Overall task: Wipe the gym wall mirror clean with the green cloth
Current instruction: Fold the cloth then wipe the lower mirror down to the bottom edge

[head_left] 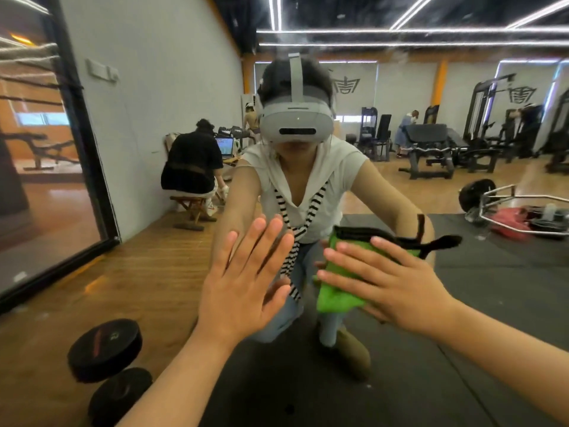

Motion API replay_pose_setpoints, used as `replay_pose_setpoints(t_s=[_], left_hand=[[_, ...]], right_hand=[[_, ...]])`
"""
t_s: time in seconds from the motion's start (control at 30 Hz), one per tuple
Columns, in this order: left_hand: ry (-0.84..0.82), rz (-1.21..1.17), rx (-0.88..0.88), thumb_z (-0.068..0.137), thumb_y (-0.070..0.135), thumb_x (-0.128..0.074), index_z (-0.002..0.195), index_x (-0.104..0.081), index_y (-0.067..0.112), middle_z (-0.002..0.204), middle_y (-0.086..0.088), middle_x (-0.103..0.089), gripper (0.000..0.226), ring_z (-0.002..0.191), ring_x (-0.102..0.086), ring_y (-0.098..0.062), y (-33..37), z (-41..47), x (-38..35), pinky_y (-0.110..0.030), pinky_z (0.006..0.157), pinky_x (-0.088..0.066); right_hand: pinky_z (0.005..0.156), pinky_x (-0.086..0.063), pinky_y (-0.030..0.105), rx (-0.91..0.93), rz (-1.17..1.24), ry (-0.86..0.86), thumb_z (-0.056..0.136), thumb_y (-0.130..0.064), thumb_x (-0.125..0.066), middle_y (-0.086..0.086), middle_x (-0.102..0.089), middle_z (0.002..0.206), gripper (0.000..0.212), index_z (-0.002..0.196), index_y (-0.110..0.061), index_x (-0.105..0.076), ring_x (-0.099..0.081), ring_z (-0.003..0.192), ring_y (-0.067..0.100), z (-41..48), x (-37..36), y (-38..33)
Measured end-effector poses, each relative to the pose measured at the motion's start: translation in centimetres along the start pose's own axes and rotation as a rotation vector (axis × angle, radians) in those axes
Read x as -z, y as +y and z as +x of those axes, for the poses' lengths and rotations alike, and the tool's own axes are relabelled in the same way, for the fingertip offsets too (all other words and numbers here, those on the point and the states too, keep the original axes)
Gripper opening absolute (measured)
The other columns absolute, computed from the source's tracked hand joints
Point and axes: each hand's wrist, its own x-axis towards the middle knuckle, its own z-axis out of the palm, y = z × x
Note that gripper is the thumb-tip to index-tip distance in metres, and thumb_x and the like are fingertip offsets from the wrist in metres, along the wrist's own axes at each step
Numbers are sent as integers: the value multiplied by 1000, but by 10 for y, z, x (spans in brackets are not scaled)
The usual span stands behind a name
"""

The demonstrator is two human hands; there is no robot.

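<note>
The wall mirror (400, 124) fills nearly the whole view and reflects the gym and a crouching person with a headset. My left hand (243, 285) lies flat against the glass, fingers straight and spread, holding nothing. My right hand (394, 285) presses the green cloth (335, 291) onto the mirror with straight fingers. The cloth is bright green with a black edge and a black strap trailing to the right. Its lower part shows left of my palm; the rest is hidden under my hand.
A black dumbbell (107, 365) lies on the wood floor at lower left, close to the mirror. A dark-framed glass panel (46, 180) stands at the left. Reflected behind are a seated person, weight machines, a barbell frame and black floor mats.
</note>
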Motion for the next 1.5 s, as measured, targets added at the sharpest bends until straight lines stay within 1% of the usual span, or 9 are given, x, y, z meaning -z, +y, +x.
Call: replay_pose_setpoints(t_s=[0.23,0.4,0.53,0.63,0.83,1.07,1.3,1.43,1.5], left_hand=[[-22,21,-10,101,46,-36,161,-8,14,169,-9,0,74,156,-2,-24,0,0,4,-46,125,-7],[-65,-58,-41,98,40,-42,161,-14,15,169,-7,-3,73,156,-7,-23,-11,7,27,-42,126,-8],[13,-99,263,99,39,-37,159,-15,6,168,-13,-3,71,156,-2,-24,-58,42,53,-38,126,1],[15,-64,432,101,41,-35,161,-6,7,169,-12,4,75,156,3,-25,-96,61,58,-39,126,3],[70,-27,325,100,39,-35,159,-13,4,168,-14,-2,72,156,-2,-28,-111,53,44,-41,126,0],[89,-18,297,102,43,-31,157,-20,1,166,-19,-12,70,155,-8,-30,-116,52,40,-42,127,-1],[60,-29,309,104,48,-22,158,-13,4,165,-18,-15,70,156,3,-23,-117,54,43,-38,126,4],[59,-140,325,103,47,-31,160,-8,8,168,-12,-4,73,156,0,-22,-120,47,50,-36,126,4],[88,-201,504,102,48,-32,161,-1,11,169,-5,4,76,156,2,-20,-132,36,54,-37,126,4]], right_hand=[[124,-11,43,-434,67,164,108,-39,-26,10,-23,162,51,154,-18,-34,-20,151,25,85,16,13],[124,-12,39,-130,35,73,109,-37,-25,7,-23,162,53,156,-14,-29,-21,151,21,79,30,61],[124,-12,40,-360,8,164,108,-37,-28,9,-27,162,54,155,-10,-31,-23,150,23,120,46,102],[124,-10,40,-515,43,259,105,-37,-33,13,-29,161,56,154,-9,-34,-23,150,27,169,44,79],[125,-11,39,21,57,123,106,-40,-31,8,-28,162,56,155,-13,-34,-23,151,23,178,40,64],[123,-12,41,-463,26,337,103,-35,-34,13,-32,160,57,153,-8,-36,-27,149,27,243,43,61],[122,-19,40,-30,23,237,104,-36,-34,9,-35,159,55,152,-9,-40,-30,148,24,247,43,60],[123,-13,37,-131,21,252,104,-36,-33,8,-34,160,56,153,-10,-38,-29,149,21,269,47,67],[123,-14,38,-178,8,272,102,-36,-35,8,-34,160,57,152,-10,-38,-29,149,21,276,44,62]])
